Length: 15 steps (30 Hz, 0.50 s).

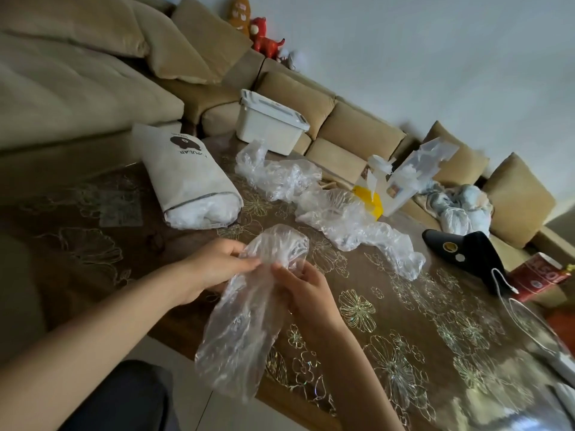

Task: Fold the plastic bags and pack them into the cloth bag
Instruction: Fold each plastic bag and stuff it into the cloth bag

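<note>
Clear plastic bags [342, 213], cream cloth bag [183, 175], brown table [420, 321] patterned with gold flowers.

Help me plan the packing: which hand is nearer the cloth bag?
Left. The left hand pinches the plastic bag just short of the cloth bag; the right hand grips it farther off, to the right.

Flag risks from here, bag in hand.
1. The left hand and right hand pinch only the upper part of the held plastic bag; the rest hangs crumpled past the table edge, so it may slip or fold unevenly.
2. The cloth bag looks full at its mouth; added bags might spill out.
</note>
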Each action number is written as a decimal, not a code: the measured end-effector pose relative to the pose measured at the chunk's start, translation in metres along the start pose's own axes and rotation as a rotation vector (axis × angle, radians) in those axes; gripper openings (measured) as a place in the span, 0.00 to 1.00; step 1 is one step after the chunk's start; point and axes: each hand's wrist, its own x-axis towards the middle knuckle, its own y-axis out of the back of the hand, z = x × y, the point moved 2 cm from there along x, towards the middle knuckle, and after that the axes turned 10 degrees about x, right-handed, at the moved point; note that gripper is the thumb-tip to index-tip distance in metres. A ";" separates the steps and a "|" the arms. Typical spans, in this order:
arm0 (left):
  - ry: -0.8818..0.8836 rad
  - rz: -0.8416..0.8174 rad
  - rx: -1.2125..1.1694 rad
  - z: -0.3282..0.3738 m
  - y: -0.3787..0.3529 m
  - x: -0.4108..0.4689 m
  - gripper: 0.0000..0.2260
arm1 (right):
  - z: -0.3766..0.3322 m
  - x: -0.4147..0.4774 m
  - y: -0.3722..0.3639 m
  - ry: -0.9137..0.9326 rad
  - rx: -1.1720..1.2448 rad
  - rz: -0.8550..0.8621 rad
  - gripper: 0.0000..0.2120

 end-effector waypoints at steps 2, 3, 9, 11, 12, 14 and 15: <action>0.002 0.020 -0.023 -0.003 -0.001 0.003 0.09 | -0.002 0.002 -0.003 0.024 0.028 -0.008 0.06; 0.013 0.007 -0.072 -0.003 -0.002 0.004 0.04 | -0.003 0.003 -0.005 0.032 0.049 0.002 0.07; 0.151 -0.112 -0.397 -0.006 -0.006 0.009 0.09 | -0.004 0.003 -0.008 0.029 0.211 0.039 0.19; 0.225 -0.137 -0.481 -0.013 -0.005 0.012 0.13 | -0.003 0.005 -0.009 0.030 0.198 0.048 0.24; 0.261 -0.166 -0.524 -0.015 -0.005 0.013 0.12 | -0.003 0.006 -0.009 0.031 0.180 0.049 0.25; 0.277 -0.222 -0.575 -0.017 -0.006 0.014 0.17 | -0.002 0.006 -0.010 0.040 0.161 0.034 0.26; 0.255 -0.243 -0.589 -0.017 -0.005 0.015 0.23 | -0.002 0.006 -0.010 0.049 0.156 0.035 0.27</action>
